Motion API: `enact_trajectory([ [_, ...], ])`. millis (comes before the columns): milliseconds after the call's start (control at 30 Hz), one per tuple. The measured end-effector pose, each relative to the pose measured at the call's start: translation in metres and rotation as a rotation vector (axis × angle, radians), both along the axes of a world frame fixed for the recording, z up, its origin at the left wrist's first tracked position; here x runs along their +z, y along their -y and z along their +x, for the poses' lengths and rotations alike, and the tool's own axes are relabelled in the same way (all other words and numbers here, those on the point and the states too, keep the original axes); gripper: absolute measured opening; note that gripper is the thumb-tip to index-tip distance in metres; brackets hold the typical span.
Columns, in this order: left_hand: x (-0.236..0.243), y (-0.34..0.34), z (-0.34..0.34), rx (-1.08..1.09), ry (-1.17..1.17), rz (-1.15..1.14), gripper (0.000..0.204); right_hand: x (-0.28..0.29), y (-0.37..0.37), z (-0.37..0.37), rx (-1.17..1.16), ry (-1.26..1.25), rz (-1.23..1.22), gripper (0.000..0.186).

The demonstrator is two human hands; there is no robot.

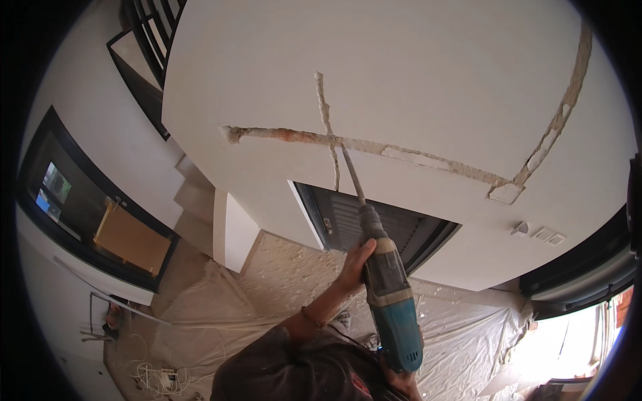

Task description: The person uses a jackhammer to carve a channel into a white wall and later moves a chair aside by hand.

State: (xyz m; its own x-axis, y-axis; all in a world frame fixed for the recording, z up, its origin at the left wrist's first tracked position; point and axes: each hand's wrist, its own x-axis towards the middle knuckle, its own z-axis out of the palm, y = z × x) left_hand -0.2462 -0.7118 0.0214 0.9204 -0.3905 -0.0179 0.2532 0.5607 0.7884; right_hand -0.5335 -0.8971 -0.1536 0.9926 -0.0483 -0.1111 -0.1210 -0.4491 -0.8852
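Note:
A teal and grey rotary hammer (394, 321) points up toward the white wall (428, 73), with a long chisel bit (352, 174) in its chuck. My left hand (356, 266) is wrapped round its front part, just behind the chuck. At the rear end, my right hand (401, 382) grips the tool, its fingers partly hidden by the body. The bit's tip lies at or very near the crossing of a long, rough horizontal groove (281, 136) and a shorter vertical groove (324, 107). Reddish material shows in the horizontal groove left of the crossing.
Another groove (558, 123) climbs the wall at right from a square cutout (506, 193). Below are a dark louvred opening (361, 224) and wall switches (550, 235). Dusty plastic sheeting (461, 327) covers the floor. Coiled cable (160, 379) lies lower left, near a dark-framed door (73, 180).

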Motion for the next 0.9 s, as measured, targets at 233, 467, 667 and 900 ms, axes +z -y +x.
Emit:
enact_trajectory([
  [233,0.016,-0.019,0.018,-0.025,-0.004,-0.035,0.054,0.074,-0.044,0.047,0.172,0.549,-0.264,0.055],
  [467,0.003,-0.002,0.03,0.116,0.032,0.127,0.055,0.109,-0.018,0.076,-0.057,-0.045,0.688,0.034],
  [667,0.012,0.039,0.026,0.192,0.046,0.185,0.06,0.119,0.036,0.11,-0.073,0.094,0.731,0.037],
  [900,0.007,0.002,-0.027,0.134,0.071,0.118,0.054,0.126,-0.016,0.026,-0.135,0.172,0.635,0.037],
])
